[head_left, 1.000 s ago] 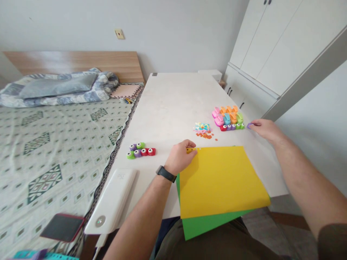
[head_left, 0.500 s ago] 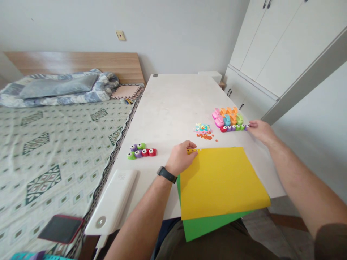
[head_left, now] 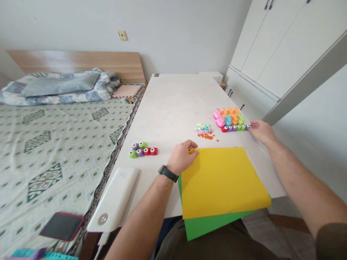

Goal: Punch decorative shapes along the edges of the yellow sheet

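Note:
My left hand (head_left: 182, 157) is closed on the near-left corner of a yellow paper sheet (head_left: 222, 180), pinching it against the white table (head_left: 173, 104). A green sheet (head_left: 208, 225) lies under the yellow one and hangs over the table's front edge. My right hand (head_left: 260, 130) rests at the right end of a row of small round craft punches (head_left: 235, 127), fingertips touching the last purple one. Behind that row stands a cluster of larger pink, orange, blue and green punches (head_left: 228, 116). Loose punched paper shapes (head_left: 204, 130) lie to the left of them.
A second group of small punches (head_left: 142, 149) sits near the table's left edge. A white power-bank-like device (head_left: 115, 202) lies at the front left corner. A bed (head_left: 54, 144) with a dark phone (head_left: 61, 226) is on the left. White cupboards (head_left: 271, 47) stand at the right.
My right hand carried a small purple punch left and set it at the end of the row. My left hand stayed on the yellow sheet.

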Tool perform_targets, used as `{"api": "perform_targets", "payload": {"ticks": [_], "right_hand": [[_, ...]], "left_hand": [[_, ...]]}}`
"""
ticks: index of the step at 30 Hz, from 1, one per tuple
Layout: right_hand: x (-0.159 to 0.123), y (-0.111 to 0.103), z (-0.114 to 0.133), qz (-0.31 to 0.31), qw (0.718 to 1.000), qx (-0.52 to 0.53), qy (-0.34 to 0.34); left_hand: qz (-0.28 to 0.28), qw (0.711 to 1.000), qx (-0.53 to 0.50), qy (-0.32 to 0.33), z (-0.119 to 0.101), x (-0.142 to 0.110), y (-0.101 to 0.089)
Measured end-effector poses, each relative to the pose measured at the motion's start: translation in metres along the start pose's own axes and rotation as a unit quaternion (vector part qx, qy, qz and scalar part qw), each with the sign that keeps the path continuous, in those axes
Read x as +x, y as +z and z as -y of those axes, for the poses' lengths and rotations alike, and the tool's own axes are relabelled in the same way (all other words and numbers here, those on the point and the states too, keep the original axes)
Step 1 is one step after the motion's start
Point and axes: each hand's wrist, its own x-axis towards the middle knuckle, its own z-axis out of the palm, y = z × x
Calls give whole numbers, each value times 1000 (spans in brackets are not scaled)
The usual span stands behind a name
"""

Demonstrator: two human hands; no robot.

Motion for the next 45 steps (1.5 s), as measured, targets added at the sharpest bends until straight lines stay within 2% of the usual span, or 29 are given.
{"api": "perform_targets", "payload": {"ticks": [3,5,6,7,10,12,14,26,30,37,45], "right_hand": [[-16,-10,23,-49,999,-16,-10],[-35,-18,47,-60,996,-9,-62],[-46,-22,61,-46,994,0,-96],[-58,-26,74,-19,991,13,-132],[-93,-35,111,139,966,42,-212],[-111,-38,127,249,940,73,-221],[-123,-38,136,309,922,77,-220],[-137,-30,135,346,913,57,-209],[-136,-28,131,318,922,31,-220],[-131,-24,116,286,940,34,-181],[-124,-23,114,283,941,21,-184]], "left_hand": [[-2,1000,-1,2,1,0,1],[-1,1000,-3,4,1,-1,1],[0,1000,-4,4,0,-1,0],[2,1000,-5,4,0,-1,0],[7,1000,-8,3,-1,-2,-1],[11,1000,-11,2,-2,-2,-2],[17,1000,-15,-1,-3,-3,-4],[94,995,-21,-4,-10,-6,-7],[75,997,-5,-4,-10,-6,-8],[48,999,15,-4,-6,-5,-7],[37,999,23,-11,-2,-4,-5]]}}
